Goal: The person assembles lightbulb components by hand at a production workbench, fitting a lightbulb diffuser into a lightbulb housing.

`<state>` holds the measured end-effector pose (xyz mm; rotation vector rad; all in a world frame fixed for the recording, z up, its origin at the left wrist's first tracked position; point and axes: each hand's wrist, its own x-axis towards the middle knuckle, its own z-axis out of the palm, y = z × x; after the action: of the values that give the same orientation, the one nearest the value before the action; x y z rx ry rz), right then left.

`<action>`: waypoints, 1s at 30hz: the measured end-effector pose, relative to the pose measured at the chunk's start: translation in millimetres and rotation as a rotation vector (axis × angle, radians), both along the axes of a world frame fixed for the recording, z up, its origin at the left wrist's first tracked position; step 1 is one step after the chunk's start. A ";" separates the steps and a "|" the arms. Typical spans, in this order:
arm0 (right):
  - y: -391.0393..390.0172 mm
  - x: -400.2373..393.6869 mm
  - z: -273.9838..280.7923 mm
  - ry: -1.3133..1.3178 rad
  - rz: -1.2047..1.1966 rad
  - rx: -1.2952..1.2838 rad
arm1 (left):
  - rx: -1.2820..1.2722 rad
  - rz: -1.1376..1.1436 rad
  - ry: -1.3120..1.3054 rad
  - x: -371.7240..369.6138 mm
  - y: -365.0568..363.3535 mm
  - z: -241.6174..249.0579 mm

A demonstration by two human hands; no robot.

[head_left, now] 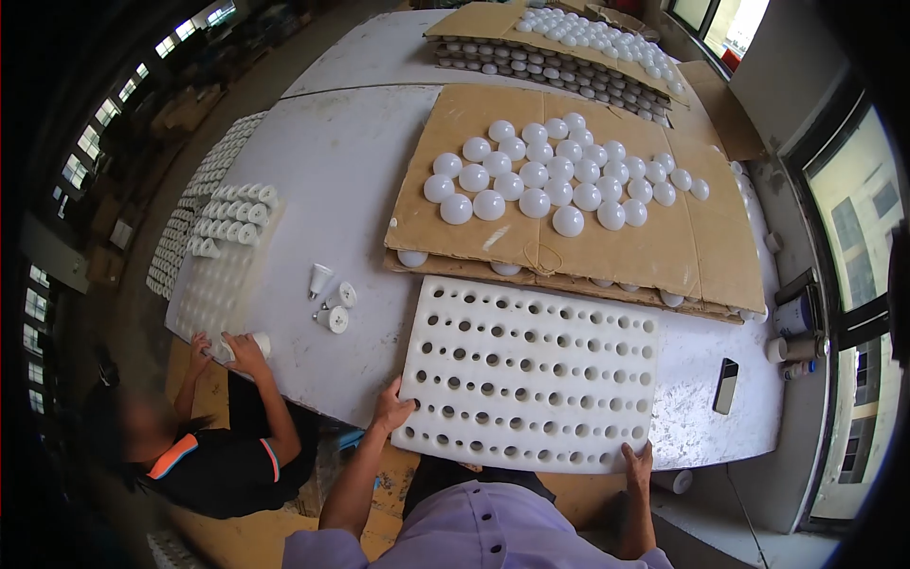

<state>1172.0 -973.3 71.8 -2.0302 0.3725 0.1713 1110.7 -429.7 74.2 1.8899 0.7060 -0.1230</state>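
Note:
A thick white foam board with rows of round holes lies at the near edge of the table, its front edge reaching toward my body. My left hand grips its left edge, and my right hand grips the front right corner, thumb on top. The fingers under the board are hidden. No bulbs stand in the holes. Just beyond the board, a cardboard sheet carries many white bulb domes. More domes show beneath that sheet.
Several loose white bulb bases lie left of the board. A co-worker sits at the left with both hands at another tray of bulb parts. A phone lies on the right. Stacked cardboard layers with domes stand at the back.

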 end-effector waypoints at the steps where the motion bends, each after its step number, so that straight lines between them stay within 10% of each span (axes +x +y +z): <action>1: -0.7 1.5 0.3 0.022 0.012 -0.001 | 0.026 -0.005 0.037 2.1 0.8 -0.6; 7: -21.5 47.8 5.1 -0.164 0.090 -0.476 | -0.027 -0.032 0.017 6.9 8.1 13.2; 18: -16.4 331.3 19.5 -0.258 -0.539 0.802 | -0.795 0.374 -0.392 144.3 20.8 57.0; 30: -54.7 387.0 11.2 -0.197 -0.721 0.896 | -1.004 0.723 -0.352 265.1 15.8 44.0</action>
<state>1559.0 -1028.0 83.1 -0.9405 0.7203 -0.2705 1375.7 -413.9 118.2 0.6165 0.8237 0.2716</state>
